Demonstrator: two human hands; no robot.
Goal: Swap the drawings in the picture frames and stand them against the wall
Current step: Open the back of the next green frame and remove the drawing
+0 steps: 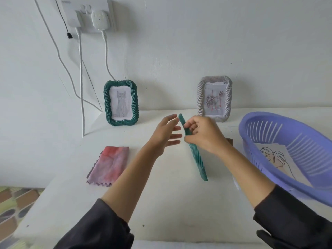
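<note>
The edge-on green frame (196, 159) is at picture centre, above the table (161, 203). The right hand (204, 135) grasps its upper half, and the lower half projects below the grip. The left hand (165, 133) is released, with fingers spread, just left of the frame. The tabletop extends left to the cloth (109, 166), and the purple basket (269, 121) is near on the right. The frame's long axis runs from upper centre to lower right.

— How is the light?
— Bright, soft and even. The white wall (179, 42) and table (170, 203) look washed out.
— Shadows?
— Faint ones, falling right of the cables (81, 87).
— Sharpness?
— Soft overall. The left hand (167, 133) blurs slightly. The basket (314, 141) bows at the right edge, and the near left corner smears.
</note>
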